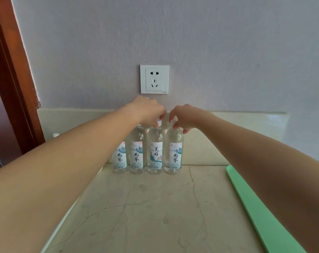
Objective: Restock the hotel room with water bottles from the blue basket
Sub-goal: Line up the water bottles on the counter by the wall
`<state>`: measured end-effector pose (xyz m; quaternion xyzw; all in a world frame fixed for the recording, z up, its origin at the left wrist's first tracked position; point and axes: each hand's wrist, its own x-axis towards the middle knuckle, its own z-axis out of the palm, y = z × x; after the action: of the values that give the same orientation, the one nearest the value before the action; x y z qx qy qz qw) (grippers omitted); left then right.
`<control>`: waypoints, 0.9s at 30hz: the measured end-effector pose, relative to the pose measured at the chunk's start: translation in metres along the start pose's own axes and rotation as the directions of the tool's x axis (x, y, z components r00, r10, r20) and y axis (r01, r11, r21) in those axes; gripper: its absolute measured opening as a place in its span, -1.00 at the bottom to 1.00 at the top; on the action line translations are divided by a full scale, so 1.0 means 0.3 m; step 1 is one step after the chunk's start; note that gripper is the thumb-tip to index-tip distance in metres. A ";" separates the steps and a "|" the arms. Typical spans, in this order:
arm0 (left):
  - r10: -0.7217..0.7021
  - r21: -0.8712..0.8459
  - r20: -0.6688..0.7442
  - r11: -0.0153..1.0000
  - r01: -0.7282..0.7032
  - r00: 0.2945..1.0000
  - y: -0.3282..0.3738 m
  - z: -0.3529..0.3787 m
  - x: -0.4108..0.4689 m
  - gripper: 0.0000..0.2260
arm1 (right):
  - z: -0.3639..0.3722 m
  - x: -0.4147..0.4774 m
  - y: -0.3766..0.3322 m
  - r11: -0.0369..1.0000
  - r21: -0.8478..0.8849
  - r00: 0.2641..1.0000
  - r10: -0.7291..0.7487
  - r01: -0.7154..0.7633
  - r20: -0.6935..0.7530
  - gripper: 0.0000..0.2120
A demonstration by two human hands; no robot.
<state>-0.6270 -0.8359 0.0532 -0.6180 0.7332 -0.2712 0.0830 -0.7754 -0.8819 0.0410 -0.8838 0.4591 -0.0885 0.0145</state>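
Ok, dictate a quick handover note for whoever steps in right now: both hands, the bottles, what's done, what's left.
Left hand: fingers pinch the cap of the third bottle from the left.
Right hand: fingers pinch the cap of the rightmost bottle.
First bottle and second bottle stand free; all four are upright in a row on the counter, below the wall socket.
Done: four bottles set down.
Left: release both caps. The blue basket is out of view, so I cannot tell whether more bottles remain.

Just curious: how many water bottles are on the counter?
4, in a row by the wall: leftmost bottle partly behind the forearm, second bottle beside it, third bottle under the left hand, rightmost bottle under the right hand.
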 end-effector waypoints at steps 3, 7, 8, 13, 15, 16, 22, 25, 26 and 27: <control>-0.011 -0.004 0.000 1.000 0.011 1.000 0.001 0.002 0.004 -0.70 | 0.011 0.004 -0.005 1.000 -0.008 1.000 -0.007 0.007 -0.024 -0.71; -0.016 -0.021 0.001 1.000 0.016 1.000 0.004 0.001 0.004 -0.71 | 0.017 0.002 -0.004 0.996 -0.084 0.999 -0.022 0.018 -0.048 -0.66; -0.017 -0.022 0.003 1.000 0.017 1.000 0.005 0.000 0.004 -0.71 | 0.018 0.000 -0.002 0.996 -0.091 0.998 -0.021 0.017 -0.051 -0.65; -0.019 -0.003 0.041 1.000 0.020 0.999 0.015 -0.012 0.001 -0.73 | -0.014 -0.033 0.022 1.000 0.021 0.996 -0.007 0.009 -0.091 -0.52; -0.007 -0.001 0.078 1.000 0.007 0.997 0.023 -0.025 -0.002 -0.67 | -0.061 -0.057 0.058 0.999 0.006 0.994 0.038 -0.037 -0.103 -0.53; 0.003 -0.008 0.088 1.000 -0.002 0.996 0.033 -0.035 -0.002 -0.62 | -0.090 -0.078 0.086 0.997 -0.022 0.993 0.074 -0.076 -0.088 -0.58; 0.099 -0.179 -0.169 0.975 -0.129 0.981 0.206 -0.156 0.060 -0.59 | -0.228 -0.294 0.297 0.946 -0.143 0.957 0.291 -0.290 -0.013 -0.78; 0.222 -0.315 -0.247 0.902 -0.295 0.943 0.405 -0.275 0.123 -0.64 | -0.277 -0.439 0.397 0.900 -0.158 0.911 0.413 -0.407 0.003 -0.78; 0.276 -0.342 -0.232 0.874 -0.344 0.933 0.475 -0.312 0.140 -0.64 | -0.289 -0.483 0.425 0.883 -0.158 0.894 0.449 -0.443 0.002 -0.78; 0.326 -0.369 -0.206 0.848 -0.382 0.923 0.537 -0.340 0.153 -0.63 | -0.295 -0.522 0.446 0.868 -0.161 0.879 0.476 -0.470 0.001 -0.77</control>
<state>-0.8226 -0.8351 0.0680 -0.4559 0.8784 -0.1360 -0.0470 -0.9867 -0.8268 0.0914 -0.7444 0.6667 -0.0283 -0.0240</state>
